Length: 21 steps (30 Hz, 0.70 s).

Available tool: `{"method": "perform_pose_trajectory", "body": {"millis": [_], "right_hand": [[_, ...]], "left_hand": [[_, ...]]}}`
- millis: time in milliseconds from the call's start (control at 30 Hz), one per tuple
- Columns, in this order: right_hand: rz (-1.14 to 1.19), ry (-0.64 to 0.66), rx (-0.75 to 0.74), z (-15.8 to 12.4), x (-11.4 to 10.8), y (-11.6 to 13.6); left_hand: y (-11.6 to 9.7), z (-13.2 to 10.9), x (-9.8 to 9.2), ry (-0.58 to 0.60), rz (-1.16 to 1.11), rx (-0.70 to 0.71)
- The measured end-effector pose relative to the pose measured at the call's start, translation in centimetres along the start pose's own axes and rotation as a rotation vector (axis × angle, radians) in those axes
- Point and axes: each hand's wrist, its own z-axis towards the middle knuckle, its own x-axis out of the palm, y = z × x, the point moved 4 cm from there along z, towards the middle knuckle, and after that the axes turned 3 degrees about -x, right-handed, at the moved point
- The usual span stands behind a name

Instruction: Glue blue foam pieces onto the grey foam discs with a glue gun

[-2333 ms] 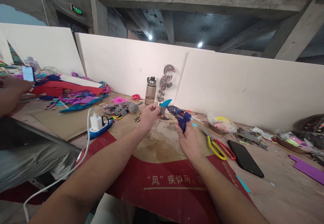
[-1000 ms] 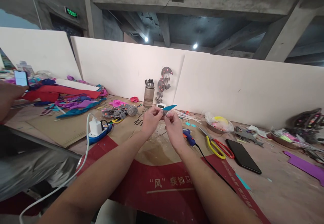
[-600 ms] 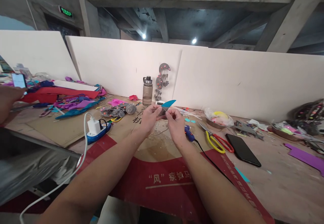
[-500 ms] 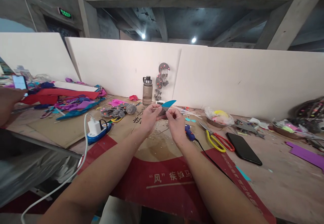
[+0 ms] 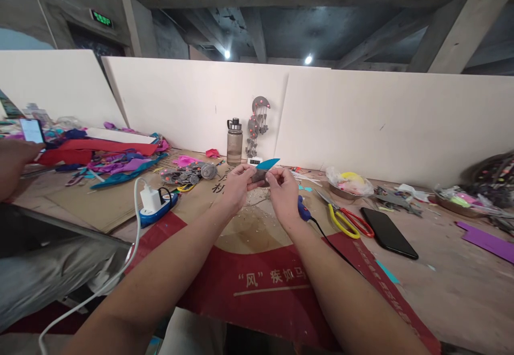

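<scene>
Between my two hands, above the paper-covered table, is a small dark grey piece that looks like felt. A blue pointed piece sticks up behind it, toward the right; whether the two are joined I cannot tell. My left hand pinches the grey piece at its left side. My right hand has thumb and fingers closed at its right end. Just right of my right hand lies a blue glue gun with a black cord. Scraps and thin strands lie on the paper beneath my hands.
Scissors with yellow and red handles and a black phone lie to the right. A water bottle stands behind, near a hanging grey moon ornament. At left are a power strip, coloured felt and another person's hand.
My right hand has shifted slightly right, and more of the grey piece shows between my hands. The view has moved a little.
</scene>
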Motion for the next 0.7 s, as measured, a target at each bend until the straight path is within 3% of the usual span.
{"method": "perform_pose_trajectory", "body": {"millis": [333, 700], "right_hand": [[-0.027, -0.055, 0.023, 0.32, -0.61, -0.11], [-0.025, 0.003, 0.048, 0.56, -0.67, -0.02]], "left_hand": [[0.25, -0.24, 0.35, 0.019, 0.002, -0.048], [0.44, -0.16, 0.35, 0.057, 0.007, -0.069]]}}
